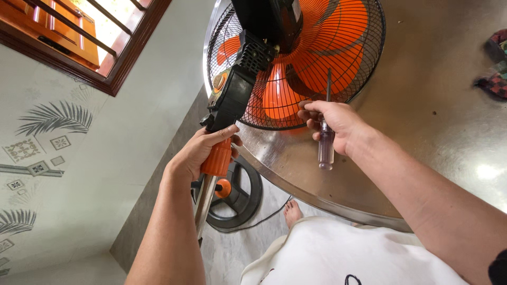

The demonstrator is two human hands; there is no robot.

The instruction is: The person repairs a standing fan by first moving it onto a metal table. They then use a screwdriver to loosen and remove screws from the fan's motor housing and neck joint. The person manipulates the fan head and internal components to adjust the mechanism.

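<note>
Steel table (422,105), perhaps tiled floor (232,253)

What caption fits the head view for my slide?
Left hand grips orange fan neck; right hand holds screwdriver at the grille.

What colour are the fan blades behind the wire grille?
The fan blades are orange, seen through the dark wire grille in the head view.

The round, shiny metal desk (422,121) carries the black wire fan cage with orange blades (338,47), lying face down; patterned cloth (494,63) lies at its far edge.
</note>
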